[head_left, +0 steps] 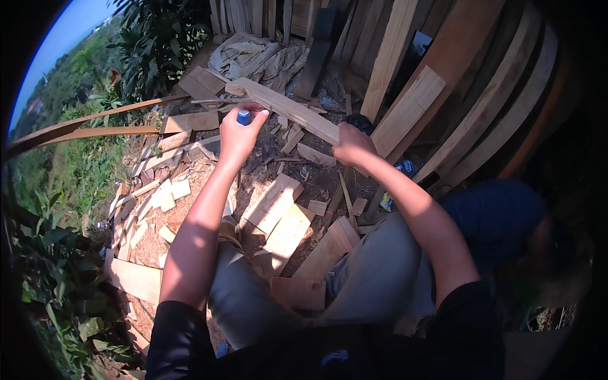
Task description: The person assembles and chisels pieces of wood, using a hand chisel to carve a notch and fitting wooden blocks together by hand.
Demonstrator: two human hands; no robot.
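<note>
Over the scrap-strewn ground, beside the leaning planks (389,60), the person's right hand (353,147) is gripping the near end of a pale wooden board (294,115), which is slanting up and away to the left in front of the knees. The left hand (237,132) is curling around a small blue-ended tool (243,117), just beside the board's lower edge; from where I'm standing I cannot tell whether it is also touching the wood. The two hands are working apart, one at the near end and the other toward the far end. To my eye, the step in hand is steadying the board and bringing the left hand alongside it; the next move seems to be calling for a firm right grip and a careful left hand, so that nothing is twisting. Below, loose offcuts (288,234) are lying in patchy sun, and farther off a crumpled sheet (250,60) is resting.
</note>
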